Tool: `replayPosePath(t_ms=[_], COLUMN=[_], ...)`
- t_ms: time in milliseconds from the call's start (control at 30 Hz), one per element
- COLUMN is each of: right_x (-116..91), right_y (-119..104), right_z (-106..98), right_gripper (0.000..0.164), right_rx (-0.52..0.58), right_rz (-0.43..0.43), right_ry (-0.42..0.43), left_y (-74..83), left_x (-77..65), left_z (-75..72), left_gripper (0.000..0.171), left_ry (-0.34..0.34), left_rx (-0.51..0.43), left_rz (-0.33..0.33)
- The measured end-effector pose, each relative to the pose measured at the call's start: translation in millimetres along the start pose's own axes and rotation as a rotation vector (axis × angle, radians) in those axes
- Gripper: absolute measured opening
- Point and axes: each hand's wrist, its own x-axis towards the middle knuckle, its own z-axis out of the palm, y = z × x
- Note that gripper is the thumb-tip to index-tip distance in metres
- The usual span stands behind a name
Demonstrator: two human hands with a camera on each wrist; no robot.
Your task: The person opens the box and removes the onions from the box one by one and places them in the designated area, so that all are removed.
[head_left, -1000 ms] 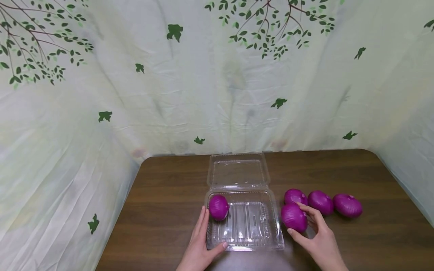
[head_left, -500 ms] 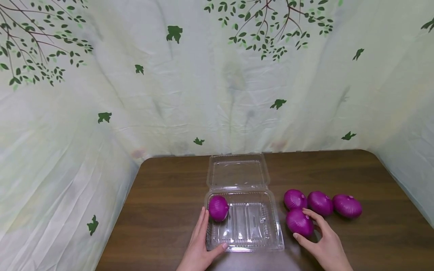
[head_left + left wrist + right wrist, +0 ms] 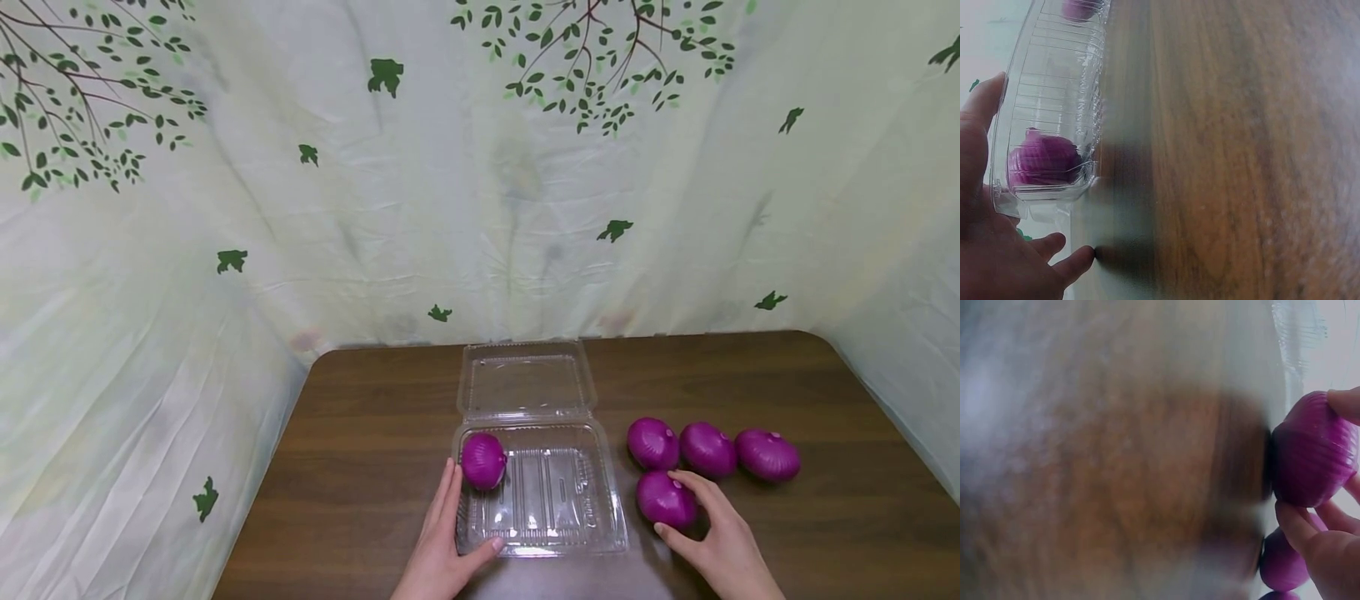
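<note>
A clear plastic clamshell container [image 3: 536, 492] lies with its lid [image 3: 527, 379] folded back. Inside, at its left side, sits a purple onion [image 3: 483, 461]. My left hand [image 3: 450, 542] rests at the container's front left corner, thumb over the front rim and straight fingers along the left side. The left wrist view shows the onion [image 3: 1044, 159] through the clear wall. To the container's right, my right hand [image 3: 716, 533] holds another purple onion [image 3: 666, 500] between thumb and fingers. In the right wrist view this onion [image 3: 1315, 450] stands right at the tabletop.
Behind the held onion lie three more purple onions in a row: a left one [image 3: 652, 443], a middle one [image 3: 708, 450] and a right one [image 3: 768, 456]. The brown wooden table [image 3: 375, 417] meets a leaf-printed curtain [image 3: 480, 208] at the back.
My right hand and its onion have moved a little right and toward me, away from the container. My left hand, the container and the other onions stay in place.
</note>
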Motion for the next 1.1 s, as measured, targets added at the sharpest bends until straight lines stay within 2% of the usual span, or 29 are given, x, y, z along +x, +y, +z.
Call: replayPosePath(t_ms=[100,367,667,800,933,1100], right_x=[0.8,0.6,1.7,1.3,-0.1,1.2], right_y=[-0.3,-0.1,-1.3,-1.4,-4.5,-12.0], right_z=[-1.2,-0.5,-4.7,-5.5,-8.8,-8.6], right_gripper=[0.069,0.076,0.080,0.082,0.082,0.081], right_rx=[-0.014,0.050,0.032,0.038,0.039,0.041], right_rz=[0.035,0.096,0.176,0.185,0.128,-0.057], right_ry=[-0.037,-0.138,-0.206,-0.225,-0.182,-0.034], left_y=[-0.5,-3.5,-1.4,-1.2,-0.1,1.5], left_x=[0.9,-0.3,-0.2,-1.1,-0.8,0.1], left_z=[-0.2,0.9,0.4,0.3,0.0,-0.6], left_gripper=[0.109,0.110,0.110,0.110,0.109,0.109], left_ry=[0.003,0.008,-0.005,-0.003,-0.005,-0.010], left_rx=[0.000,-0.008,-0.016,-0.013,-0.006,0.001], left_rz=[0.004,0.005,-0.012,-0.010,-0.008,-0.006])
